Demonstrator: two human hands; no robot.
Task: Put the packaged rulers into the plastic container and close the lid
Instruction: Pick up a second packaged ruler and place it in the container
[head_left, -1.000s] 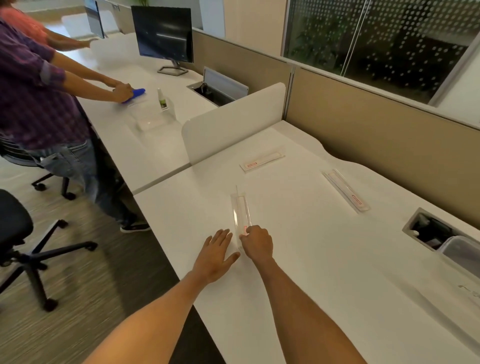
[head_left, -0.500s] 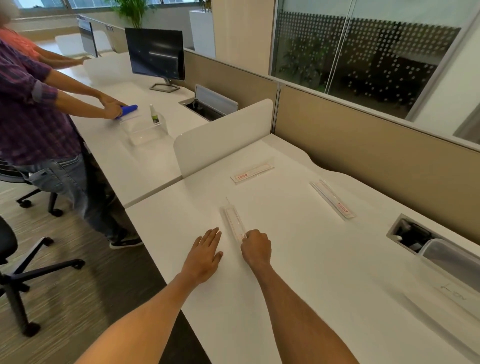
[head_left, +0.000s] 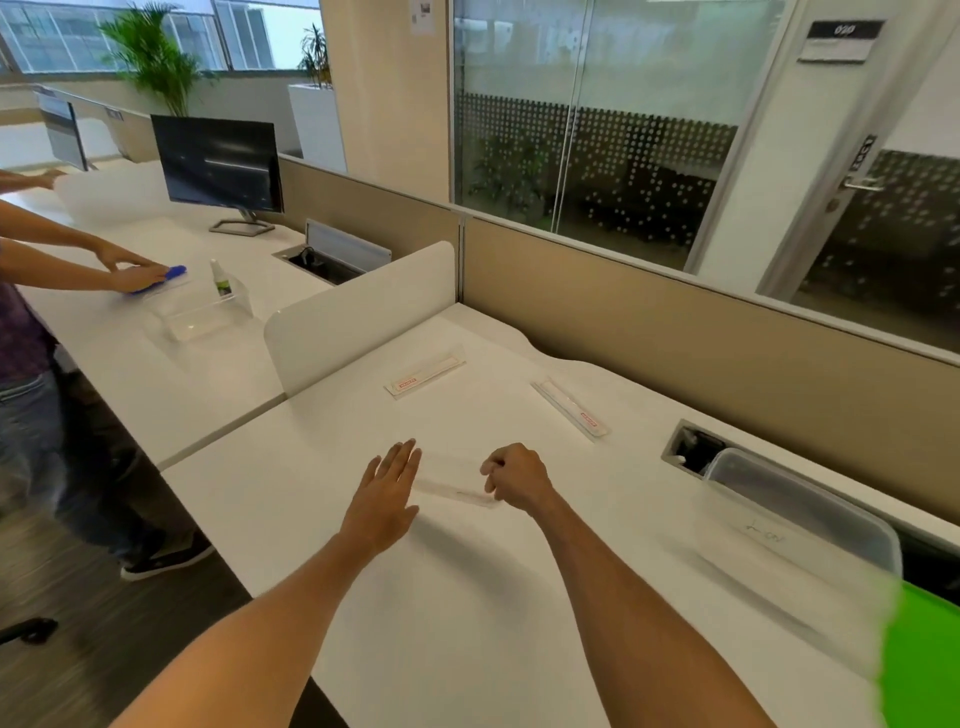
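Right hand (head_left: 519, 475) — fingers curled, pinching blurred ruler (head_left: 457, 491) end; left hand (head_left: 387, 491) — flat, fingers spread, empty, at its other end.

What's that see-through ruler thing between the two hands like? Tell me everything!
The packaged ruler is a long, thin, clear strip in a plastic sleeve, so see-through and blurred that its markings can't be read. It lies flat, or nearly so, on the white desk, running sideways. The right hand pinches its right end; the open left hand is at its left end.
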